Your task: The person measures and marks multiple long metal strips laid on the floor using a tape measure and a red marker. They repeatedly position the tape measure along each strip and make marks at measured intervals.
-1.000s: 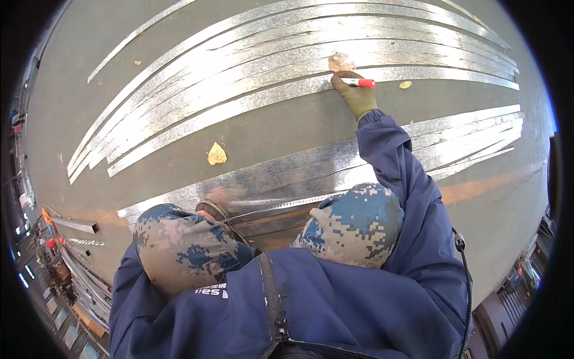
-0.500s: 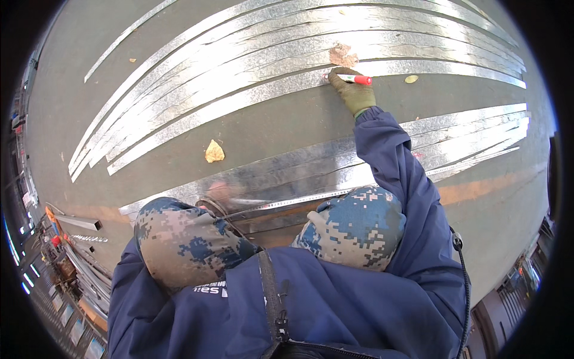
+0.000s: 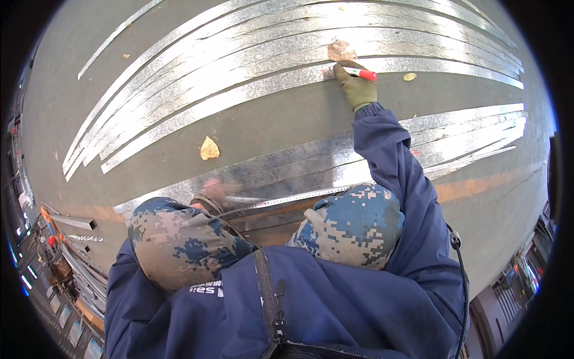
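My right hand, in an olive-green glove, is closed round a marker pen with a white barrel and a red end. It rests over the nearest metal strip of the far group, and the pen's tip is hidden by the fingers. Reddish marking shows on that strip just left of the glove. Right above the hand lies a dry brown leaf. My left hand cannot be seen; the left sleeve goes out of sight beside my left knee.
More long shiny strips lie side by side beyond. A nearer group of strips crosses before my knees, with a measuring tape along it. Yellow leaves dot the grey floor. Metal bars and tubes lie at lower left.
My right hand with the marker has shifted slightly up and right, and the reddish marking on the strip shows more. The whole view has shifted a little.
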`<act>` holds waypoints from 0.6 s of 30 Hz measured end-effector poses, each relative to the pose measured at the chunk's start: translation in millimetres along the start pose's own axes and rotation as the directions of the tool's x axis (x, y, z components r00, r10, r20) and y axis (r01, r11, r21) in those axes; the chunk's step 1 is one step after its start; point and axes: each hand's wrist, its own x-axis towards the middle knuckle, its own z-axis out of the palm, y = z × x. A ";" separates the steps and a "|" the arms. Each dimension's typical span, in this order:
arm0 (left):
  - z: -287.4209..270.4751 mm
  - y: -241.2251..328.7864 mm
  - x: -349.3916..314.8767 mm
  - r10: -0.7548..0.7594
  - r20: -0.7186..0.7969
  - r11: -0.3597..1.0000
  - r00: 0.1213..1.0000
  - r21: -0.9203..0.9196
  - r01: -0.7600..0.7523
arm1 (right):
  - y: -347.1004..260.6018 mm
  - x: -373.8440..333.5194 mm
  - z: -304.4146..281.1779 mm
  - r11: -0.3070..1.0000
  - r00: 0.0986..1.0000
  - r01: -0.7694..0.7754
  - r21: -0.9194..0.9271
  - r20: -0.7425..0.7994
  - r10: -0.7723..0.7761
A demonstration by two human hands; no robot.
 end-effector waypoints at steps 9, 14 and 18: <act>6.1 -2.7 7.1 0.011 -0.016 1.000 1.000 0.001 -0.011 | 2.8 -1.0 0.0 0.992 0.997 -0.037 0.123 -0.064 0.045; 4.9 -8.2 5.9 0.020 -0.028 1.000 0.999 -0.001 -0.020 | 1.1 1.8 -5.4 0.994 0.997 -0.074 0.074 -0.017 0.076; 6.2 -13.3 2.2 0.017 -0.043 1.000 0.999 0.009 -0.016 | -18.7 -6.7 -7.0 0.953 0.998 -0.051 0.300 -0.032 0.063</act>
